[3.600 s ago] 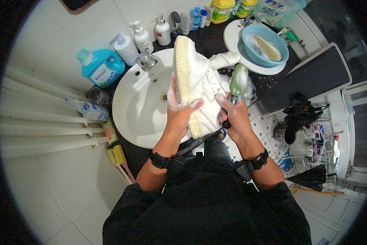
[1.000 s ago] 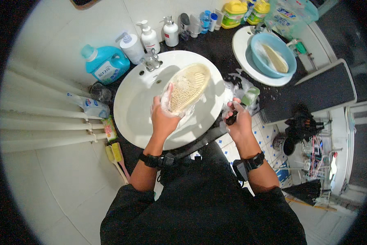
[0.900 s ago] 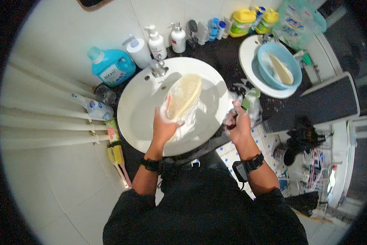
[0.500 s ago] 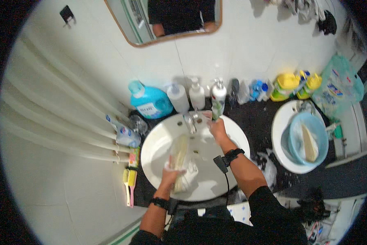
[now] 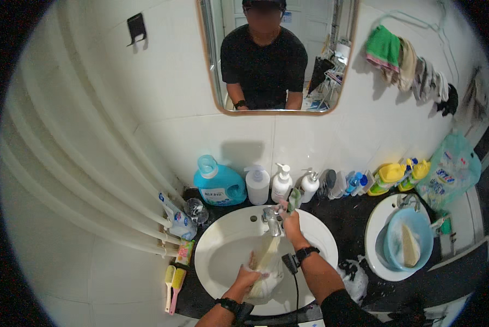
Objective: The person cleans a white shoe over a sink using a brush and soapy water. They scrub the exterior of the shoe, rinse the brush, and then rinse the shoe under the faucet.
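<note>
While the left grip (image 5: 247, 277) is grasping a white shoe (image 5: 270, 277), its fingers are curling around one side and the shoe is slanting inside the near white sink (image 5: 202, 264), toe-to-heel direction hard to tell. One end of the shoe is pointing up toward the metal faucet (image 5: 271, 219), just below the spout; whether water is running cannot be told.

The right grip (image 5: 290, 216) is clenching a green tool (image 5: 294, 199), part of which is sticking up past the fingers, while that hand is resting beside the faucet; whether its fingertips are touching the lever is not clear.

Behind the sink, a blue jug (image 5: 220, 184) and three white pump bottles, the leftmost (image 5: 257, 186) being the widest, are standing in a row on the dark tabletop (image 5: 342, 218). White suds (image 5: 356, 282) are lying on it to the right. Farther right, a light-blue basin (image 5: 391, 252) is sitting in a second sink (image 5: 373, 256) and holding a pale, elongated item (image 5: 411, 248) with foam. Two yellow-bristled brushes (image 5: 176, 282) are lying side by side at the left edge.
</note>
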`<state>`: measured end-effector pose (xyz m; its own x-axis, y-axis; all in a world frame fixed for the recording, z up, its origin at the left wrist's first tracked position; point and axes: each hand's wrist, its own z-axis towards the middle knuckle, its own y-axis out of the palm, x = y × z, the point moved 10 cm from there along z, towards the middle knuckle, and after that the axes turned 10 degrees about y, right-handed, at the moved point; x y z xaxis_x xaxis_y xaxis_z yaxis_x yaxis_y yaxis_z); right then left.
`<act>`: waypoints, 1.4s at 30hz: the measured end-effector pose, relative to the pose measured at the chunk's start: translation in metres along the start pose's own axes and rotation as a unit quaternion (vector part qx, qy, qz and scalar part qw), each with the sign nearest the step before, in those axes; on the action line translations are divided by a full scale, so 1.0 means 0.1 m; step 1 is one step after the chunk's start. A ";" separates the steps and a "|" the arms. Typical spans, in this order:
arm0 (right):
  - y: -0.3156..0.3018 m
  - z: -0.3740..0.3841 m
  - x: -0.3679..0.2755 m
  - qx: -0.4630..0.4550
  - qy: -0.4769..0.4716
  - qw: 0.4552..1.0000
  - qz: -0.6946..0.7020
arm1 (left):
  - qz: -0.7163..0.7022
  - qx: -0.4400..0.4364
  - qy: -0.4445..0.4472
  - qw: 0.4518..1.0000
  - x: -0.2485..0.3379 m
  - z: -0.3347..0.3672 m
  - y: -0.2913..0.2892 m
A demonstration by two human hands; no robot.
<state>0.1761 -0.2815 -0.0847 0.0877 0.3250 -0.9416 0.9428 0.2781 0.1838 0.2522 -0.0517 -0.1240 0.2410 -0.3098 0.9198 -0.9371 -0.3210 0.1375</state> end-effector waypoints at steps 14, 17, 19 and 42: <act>-0.34 -0.67 0.23 0.105 -0.053 0.986 -0.120 | 0.131 -0.048 -0.018 0.990 -0.09 0.03 -0.11; -0.34 -0.87 0.45 0.130 0.028 0.984 -0.114 | 0.086 -0.041 0.023 0.995 -0.19 0.11 -0.18; -0.34 -0.98 0.62 0.134 0.062 0.969 -0.200 | 0.039 -0.046 0.030 0.998 -0.27 0.13 -0.14; -0.27 -1.07 1.12 0.117 0.164 0.964 -0.175 | 0.332 -0.037 0.159 0.929 0.33 0.55 0.04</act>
<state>0.1260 -0.1557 -0.1650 -0.3186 0.5280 -0.7872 0.9464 0.2234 -0.2332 0.2703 -0.1123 -0.1138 -0.4713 -0.1342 0.8717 -0.8706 -0.0876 -0.4842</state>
